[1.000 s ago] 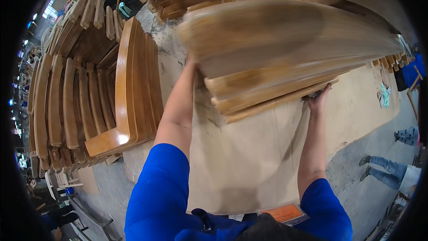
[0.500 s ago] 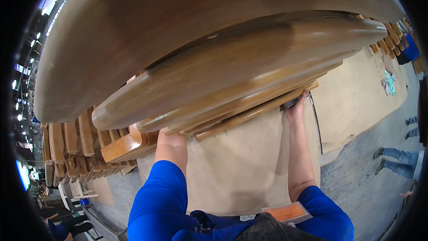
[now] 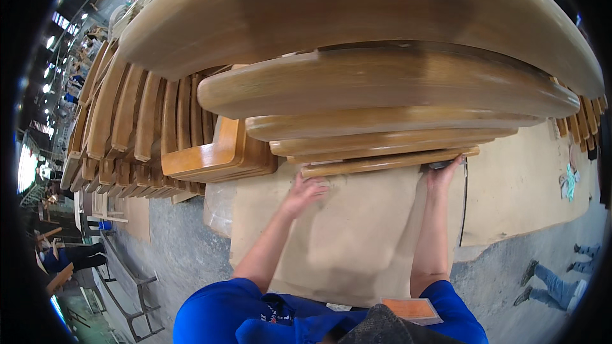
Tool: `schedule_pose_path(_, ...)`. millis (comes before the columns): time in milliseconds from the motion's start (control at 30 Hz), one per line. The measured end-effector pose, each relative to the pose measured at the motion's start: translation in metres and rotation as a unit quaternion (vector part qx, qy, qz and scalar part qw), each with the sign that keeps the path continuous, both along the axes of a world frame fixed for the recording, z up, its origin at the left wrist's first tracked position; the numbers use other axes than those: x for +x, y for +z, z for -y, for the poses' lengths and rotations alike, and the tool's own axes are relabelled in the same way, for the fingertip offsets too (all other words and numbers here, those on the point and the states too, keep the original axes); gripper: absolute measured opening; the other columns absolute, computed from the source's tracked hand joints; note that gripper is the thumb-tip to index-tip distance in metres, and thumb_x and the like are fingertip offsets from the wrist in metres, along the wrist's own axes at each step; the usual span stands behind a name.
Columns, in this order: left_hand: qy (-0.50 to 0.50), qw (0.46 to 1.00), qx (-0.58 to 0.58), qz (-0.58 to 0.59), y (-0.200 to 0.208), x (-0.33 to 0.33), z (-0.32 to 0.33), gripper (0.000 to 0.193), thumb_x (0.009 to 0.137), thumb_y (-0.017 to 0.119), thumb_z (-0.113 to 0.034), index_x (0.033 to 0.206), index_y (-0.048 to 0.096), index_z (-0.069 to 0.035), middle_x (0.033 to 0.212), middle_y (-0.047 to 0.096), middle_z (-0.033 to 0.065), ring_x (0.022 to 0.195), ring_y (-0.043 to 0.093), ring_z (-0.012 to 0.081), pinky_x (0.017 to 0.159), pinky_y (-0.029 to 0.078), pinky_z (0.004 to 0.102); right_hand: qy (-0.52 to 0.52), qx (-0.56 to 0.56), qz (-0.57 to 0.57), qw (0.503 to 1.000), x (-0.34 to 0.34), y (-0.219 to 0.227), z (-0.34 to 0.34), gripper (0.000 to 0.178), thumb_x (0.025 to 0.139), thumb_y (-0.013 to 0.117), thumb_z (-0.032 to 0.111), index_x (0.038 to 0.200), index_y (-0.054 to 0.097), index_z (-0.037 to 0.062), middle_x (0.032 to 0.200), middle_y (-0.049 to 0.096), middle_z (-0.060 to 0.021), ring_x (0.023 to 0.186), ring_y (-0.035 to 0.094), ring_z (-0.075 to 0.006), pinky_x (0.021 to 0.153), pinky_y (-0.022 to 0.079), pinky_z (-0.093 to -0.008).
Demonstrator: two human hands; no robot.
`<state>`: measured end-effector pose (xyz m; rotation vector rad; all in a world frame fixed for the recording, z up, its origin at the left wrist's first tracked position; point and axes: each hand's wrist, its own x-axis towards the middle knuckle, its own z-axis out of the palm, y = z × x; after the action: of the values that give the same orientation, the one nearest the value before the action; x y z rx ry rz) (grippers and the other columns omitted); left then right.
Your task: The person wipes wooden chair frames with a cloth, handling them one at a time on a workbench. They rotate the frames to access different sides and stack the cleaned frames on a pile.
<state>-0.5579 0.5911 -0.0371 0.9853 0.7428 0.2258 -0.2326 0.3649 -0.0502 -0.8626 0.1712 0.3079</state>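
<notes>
Before me rises a stack of long, curved wooden pieces (image 3: 382, 79), varnished brown, the upper ones looming large and close. The lowest wooden piece (image 3: 389, 162) lies near the brown sheet covering the surface. My left hand (image 3: 304, 195) is at its left end, fingers spread and partly extended below its edge, with nothing visible in them. At the right end, my right hand (image 3: 445, 173) is closed around a small dark grey object (image 3: 439, 165) just under the lowest piece; its kind is mostly hidden by the fingers.
More wooden frame parts (image 3: 137, 111) stand stacked at the left, beside a glossy angled wooden piece (image 3: 204, 160). The brown sheet (image 3: 363, 229) covers the work surface. A teal-and-white cloth (image 3: 568, 181) lies at the right. Other people's legs (image 3: 548, 283) show at the lower right.
My left hand, earlier mostly hidden behind the stack's left end, now shows below the lowest piece with its fingers spread. The view has shifted left; my right hand stays at the right end.
</notes>
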Motion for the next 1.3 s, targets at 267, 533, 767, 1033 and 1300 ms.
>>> schedule_pose_path(267,0.122,0.977,-0.033,0.169,-0.030,0.010,-0.031,0.058,0.095,0.058,-0.020,0.143,0.024,-0.020,0.139,0.042,0.0077,0.124,0.046,0.0274,0.104,0.039,0.0475,-0.026,0.010,-0.060,0.998,-0.026,-0.001,-0.029,0.088,0.088,0.040,0.071,0.151,0.019,0.0139,0.155,0.024,-0.0043,0.141,0.024,-0.0255,0.115,0.023,-0.0430)
schedule_pose_path(533,0.193,0.965,-0.041,0.170,-0.037,0.017,-0.057,0.057,0.097,0.057,-0.029,0.142,0.026,-0.015,0.141,0.041,0.0100,0.127,0.043,0.0297,0.108,0.035,0.0517,0.005,0.029,-0.035,0.999,-0.030,-0.025,-0.052,0.088,0.087,0.044,0.071,0.151,0.021,0.0149,0.154,0.028,-0.0040,0.140,0.027,-0.0246,0.114,0.025,-0.0431)
schedule_pose_path(767,0.224,0.961,-0.066,0.146,-0.029,0.020,-0.056,0.077,0.094,0.058,-0.039,0.149,0.010,-0.016,0.148,0.032,0.0134,0.134,0.035,0.0364,0.110,0.033,0.0534,0.039,0.030,-0.065,0.997,-0.032,-0.031,-0.051,0.089,0.088,0.047,0.068,0.150,0.020,0.0102,0.153,0.029,-0.0071,0.140,0.028,-0.0238,0.114,0.025,-0.0402)
schedule_pose_path(1033,0.218,0.964,-0.152,-0.009,-0.011,-0.034,0.016,0.085,0.093,0.057,-0.048,0.151,0.004,-0.018,0.142,0.039,0.0190,0.126,0.046,0.0365,0.101,0.042,0.0469,0.105,-0.036,-0.150,0.982,-0.051,-0.032,0.006,0.048,0.091,0.064,0.040,0.123,0.047,0.0077,0.111,0.062,-0.0089,0.092,0.060,-0.0175,0.074,0.051,-0.0335)
schedule_pose_path(1300,0.093,0.943,0.317,-0.041,0.198,-0.022,0.130,0.038,0.093,0.059,-0.027,0.122,0.053,-0.003,0.112,0.059,0.0091,0.099,0.057,0.0187,0.086,0.048,0.0341,0.336,-0.174,-0.151,0.913,-0.158,-0.020,0.259,0.031,0.086,0.070,0.022,0.107,0.057,0.0048,0.080,0.062,-0.0050,0.065,0.060,-0.0151,0.057,0.050,-0.0282)
